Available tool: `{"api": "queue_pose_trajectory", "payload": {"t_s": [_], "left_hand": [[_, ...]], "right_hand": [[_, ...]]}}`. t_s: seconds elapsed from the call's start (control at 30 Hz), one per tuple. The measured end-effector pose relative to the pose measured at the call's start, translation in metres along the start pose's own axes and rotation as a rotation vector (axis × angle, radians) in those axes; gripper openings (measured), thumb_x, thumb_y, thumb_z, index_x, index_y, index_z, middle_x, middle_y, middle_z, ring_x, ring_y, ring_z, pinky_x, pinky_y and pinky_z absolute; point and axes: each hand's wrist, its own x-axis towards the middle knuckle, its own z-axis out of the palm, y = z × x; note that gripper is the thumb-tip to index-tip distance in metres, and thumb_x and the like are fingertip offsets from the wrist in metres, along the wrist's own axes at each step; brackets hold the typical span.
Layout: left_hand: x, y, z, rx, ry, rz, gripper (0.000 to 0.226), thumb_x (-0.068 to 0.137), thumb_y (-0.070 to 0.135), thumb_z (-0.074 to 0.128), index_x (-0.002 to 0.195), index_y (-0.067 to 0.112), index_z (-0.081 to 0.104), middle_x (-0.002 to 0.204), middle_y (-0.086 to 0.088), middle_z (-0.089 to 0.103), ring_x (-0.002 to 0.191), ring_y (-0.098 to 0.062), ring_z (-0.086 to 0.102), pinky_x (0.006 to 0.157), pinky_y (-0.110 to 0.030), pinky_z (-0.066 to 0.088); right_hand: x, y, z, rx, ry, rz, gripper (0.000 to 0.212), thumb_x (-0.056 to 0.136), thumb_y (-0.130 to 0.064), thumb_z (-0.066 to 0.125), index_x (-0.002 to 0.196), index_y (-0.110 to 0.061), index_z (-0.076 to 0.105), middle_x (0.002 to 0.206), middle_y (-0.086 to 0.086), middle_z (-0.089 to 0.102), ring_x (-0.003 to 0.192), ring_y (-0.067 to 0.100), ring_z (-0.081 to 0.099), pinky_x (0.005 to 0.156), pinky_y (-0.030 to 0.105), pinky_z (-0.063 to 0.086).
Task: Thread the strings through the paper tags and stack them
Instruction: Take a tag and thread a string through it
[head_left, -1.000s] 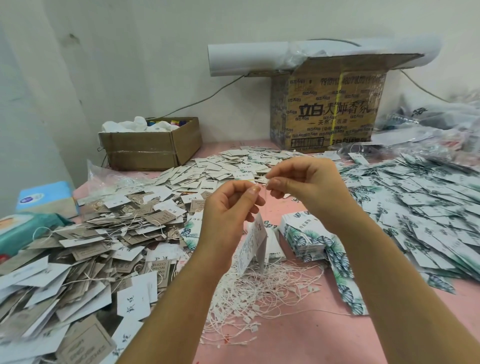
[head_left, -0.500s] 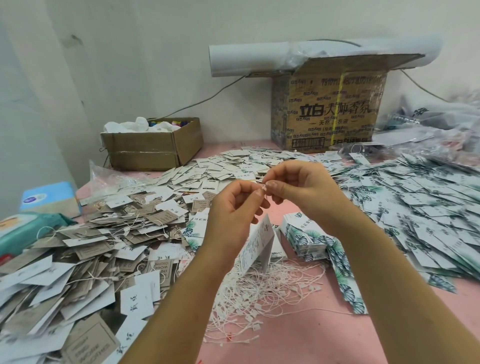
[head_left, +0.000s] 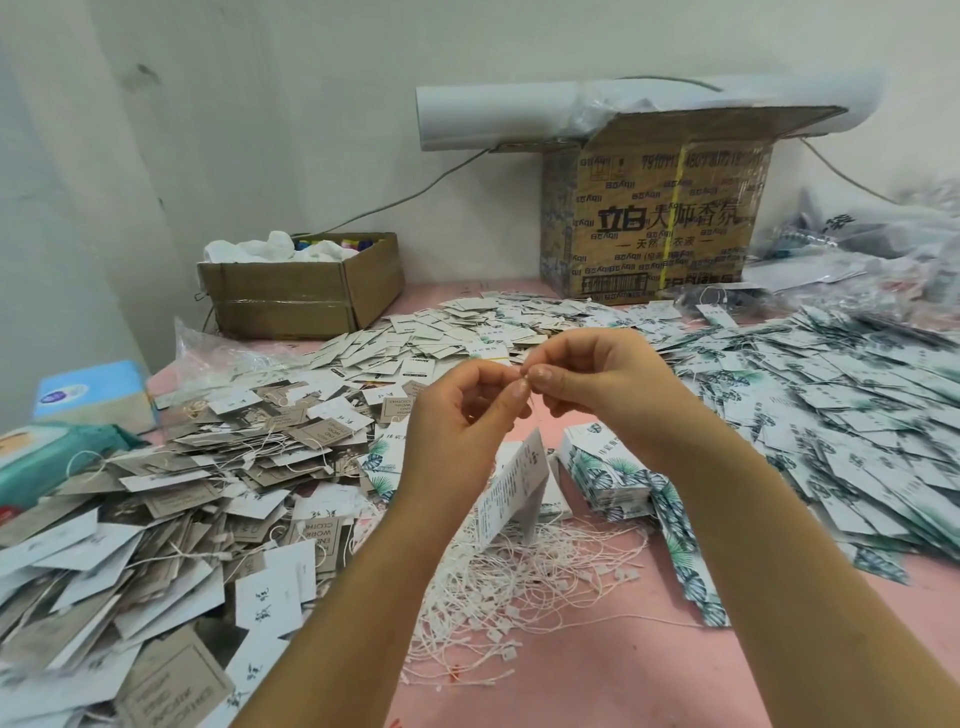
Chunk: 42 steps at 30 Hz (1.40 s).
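Left of your pinch sits a big heap of strung tags (head_left: 208, 467), so plenty's done. Your left hand (head_left: 467, 415) and right hand (head_left: 597, 384) meet fingertip to fingertip, pinching what I'd guess is a string, too fine to see, with the paper tags (head_left: 514, 483) dangling just below. Loose strings (head_left: 519, 587) lie underneath and unstrung leaf tags (head_left: 831, 405) to the right, so loads left.

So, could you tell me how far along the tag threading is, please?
Done: strung tags heaped on the left. In hand: left hand and right hand pinch a string together, tags hanging below. Left: many leaf tags on the right and a pile of loose strings.
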Motion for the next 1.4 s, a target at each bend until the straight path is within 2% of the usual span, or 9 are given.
{"api": "queue_pose_trajectory", "payload": {"t_s": [0.2,0.37,0.57,0.77,0.87,0.97,1.07,1.2,1.4], "left_hand": [[0.002,0.0,-0.003,-0.068,0.095,-0.08,0.026,0.056,0.042,0.072,0.074,0.025,0.064,0.065,0.014,0.064,0.054,0.001,0.05,0.047,-0.014,0.043],[0.002,-0.002,0.0,-0.023,0.059,-0.129,0.027,0.071,0.04,0.067,0.076,0.015,0.059,0.063,0.009,0.054,0.047,0.003,0.041,0.042,-0.012,0.037],[-0.003,-0.005,0.003,0.096,-0.023,-0.131,0.048,0.071,0.067,0.036,0.08,0.023,0.054,0.065,0.015,0.052,0.06,-0.005,0.044,0.059,-0.024,0.036],[-0.005,-0.012,0.002,0.279,-0.214,-0.138,0.056,0.066,0.075,0.052,0.102,0.035,0.038,0.098,0.014,0.047,0.084,-0.004,0.049,0.069,-0.021,0.043],[-0.006,-0.018,0.003,0.478,-0.266,-0.116,0.05,0.074,0.047,0.073,0.104,0.038,0.034,0.099,0.018,0.046,0.088,-0.002,0.049,0.071,-0.026,0.046],[-0.005,-0.022,0.004,0.47,-0.219,-0.101,0.031,0.085,0.018,0.067,0.091,0.037,0.043,0.087,0.017,0.057,0.073,0.004,0.055,0.057,-0.014,0.047],[-0.004,-0.021,0.002,0.421,-0.184,-0.096,0.024,0.086,0.012,0.066,0.086,0.034,0.055,0.08,0.016,0.062,0.067,0.004,0.056,0.056,-0.012,0.046],[-0.002,-0.013,0.002,0.222,-0.162,-0.159,0.022,0.085,0.007,0.067,0.08,0.028,0.063,0.074,0.014,0.065,0.071,-0.007,0.061,0.069,-0.032,0.057],[-0.002,-0.008,0.002,-0.023,-0.107,-0.203,0.024,0.081,-0.002,0.067,0.077,0.021,0.064,0.074,0.006,0.071,0.07,-0.009,0.065,0.069,-0.028,0.058]], "right_hand": [[-0.004,-0.008,0.0,0.18,-0.149,0.073,0.004,0.077,-0.006,0.058,0.078,-0.003,0.06,0.055,0.002,0.057,0.05,0.01,0.053,0.051,0.019,0.049],[-0.004,-0.008,0.005,0.11,-0.163,0.11,0.021,0.093,-0.002,0.046,0.074,-0.008,0.052,0.054,-0.001,0.052,0.047,0.013,0.047,0.05,0.023,0.047],[0.0,-0.009,0.01,0.195,-0.002,0.037,0.021,0.093,0.005,0.044,0.076,-0.006,0.049,0.053,-0.001,0.054,0.044,0.013,0.048,0.049,0.023,0.047],[0.002,-0.007,0.003,0.263,0.139,-0.036,0.022,0.09,0.007,0.045,0.074,-0.007,0.05,0.055,0.0,0.055,0.047,0.013,0.049,0.05,0.023,0.047],[0.003,-0.006,0.002,0.288,0.188,-0.074,0.023,0.089,0.008,0.045,0.073,-0.007,0.05,0.055,0.0,0.055,0.048,0.014,0.049,0.051,0.024,0.048],[0.003,-0.006,-0.002,0.312,0.229,-0.097,0.023,0.088,0.009,0.046,0.073,-0.007,0.05,0.056,0.001,0.057,0.048,0.013,0.05,0.051,0.025,0.05],[0.003,-0.004,-0.008,0.316,0.262,-0.082,0.021,0.087,0.01,0.046,0.075,-0.007,0.051,0.056,0.001,0.06,0.048,0.012,0.053,0.052,0.025,0.051],[0.002,0.0,-0.019,0.151,0.309,-0.057,0.021,0.085,0.011,0.05,0.079,-0.008,0.055,0.06,0.001,0.064,0.051,0.013,0.057,0.057,0.025,0.053],[0.0,0.005,-0.026,0.045,0.052,0.182,0.022,0.084,0.01,0.054,0.073,-0.006,0.064,0.062,-0.001,0.069,0.057,0.01,0.065,0.051,0.019,0.05]]}}
